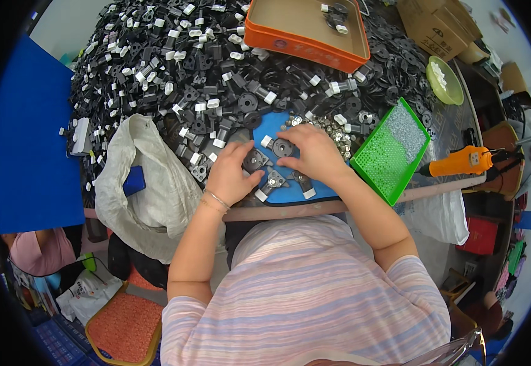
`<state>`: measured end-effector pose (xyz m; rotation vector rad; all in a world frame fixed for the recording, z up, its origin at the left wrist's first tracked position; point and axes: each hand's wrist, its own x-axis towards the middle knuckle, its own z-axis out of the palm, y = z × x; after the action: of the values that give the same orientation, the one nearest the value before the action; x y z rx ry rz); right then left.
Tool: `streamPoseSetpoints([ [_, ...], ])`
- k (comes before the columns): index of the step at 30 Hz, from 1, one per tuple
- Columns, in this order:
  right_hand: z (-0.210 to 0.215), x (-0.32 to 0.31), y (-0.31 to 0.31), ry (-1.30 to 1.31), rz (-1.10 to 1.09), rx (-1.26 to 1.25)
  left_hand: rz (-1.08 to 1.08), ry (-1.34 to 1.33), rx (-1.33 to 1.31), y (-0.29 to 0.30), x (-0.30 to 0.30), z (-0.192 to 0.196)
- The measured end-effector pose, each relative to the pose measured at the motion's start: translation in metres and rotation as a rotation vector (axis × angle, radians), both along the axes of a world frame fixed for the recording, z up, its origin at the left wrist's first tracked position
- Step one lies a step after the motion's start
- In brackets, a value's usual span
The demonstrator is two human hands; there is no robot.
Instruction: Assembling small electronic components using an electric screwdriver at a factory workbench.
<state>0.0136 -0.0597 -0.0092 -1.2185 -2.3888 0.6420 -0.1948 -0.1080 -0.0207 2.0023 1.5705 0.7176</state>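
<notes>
On a blue mat [323, 191] at the table's near edge, my left hand [234, 173] curls its thumb and fingers around a black plastic part with a round disc [254, 160]. Just to its right, my right hand [315, 150] has fingers and thumb about another black disc part [282, 147], whose white end [267, 141] points left. Two similar parts lie nearer to me: a black and grey one with a white tip [271, 184] and a black one with a white tip [304, 183]. Small shiny metal pieces [336, 133] are heaped beyond my right hand.
A large pile of black parts with white ends [149, 67] covers the far table. An orange box [305, 47] stands behind. At right are a green tray of small metal pieces [393, 149], an orange power screwdriver [460, 162] and a yellow-green bowl [454, 85]. A whitish sack [110, 177] sits left.
</notes>
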Motion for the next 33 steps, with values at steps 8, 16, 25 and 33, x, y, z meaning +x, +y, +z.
streamPoseSetpoints([
  [8,-0.008,-0.002,0.001,-0.029,-0.04,0.067,0.017,0.038,0.056,0.0,-0.001,0.001],
  [16,-0.005,0.002,-0.001,0.007,-0.054,0.067,0.053,0.005,0.137,-0.006,-0.003,0.001],
  [25,-0.007,0.003,0.0,-0.058,-0.023,0.013,0.066,-0.02,0.116,-0.011,-0.007,-0.002],
  [33,-0.008,0.002,-0.001,-0.042,-0.045,-0.046,0.068,-0.036,0.153,-0.012,-0.005,-0.001],
])
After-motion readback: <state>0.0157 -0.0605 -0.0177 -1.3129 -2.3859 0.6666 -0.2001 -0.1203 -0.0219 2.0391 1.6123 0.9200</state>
